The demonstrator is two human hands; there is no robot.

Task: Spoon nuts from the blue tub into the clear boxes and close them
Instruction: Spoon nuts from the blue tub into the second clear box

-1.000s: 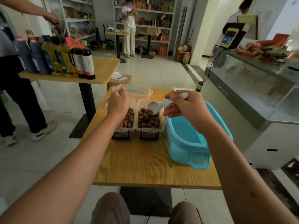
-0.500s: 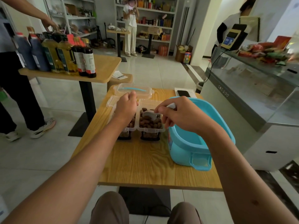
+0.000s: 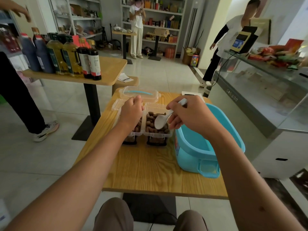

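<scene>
Head view: right hand [image 3: 188, 117] pinches the white spoon [image 3: 162, 121], bowl tipped over the right clear box [image 3: 157, 129] — nuts heaped there. Left hand [image 3: 131, 112], curled closed, steadies the left clear box [image 3: 133, 133]. Blue tub [image 3: 196, 152] sits at three o'clock, within reach; lid [image 3: 140, 95] waits at twelve.

Two clear boxes stood side by side just left of the one blue tub [image 3: 208, 147]: the left box [image 3: 135, 130] and the right box [image 3: 156, 130], both holding nuts. One white spoon [image 3: 160, 122] hung over the right box. Beyond the boxes lay one clear lid [image 3: 140, 94]. Left of the tub, a second counter [image 3: 110, 69] carried about eight bottles.
</scene>
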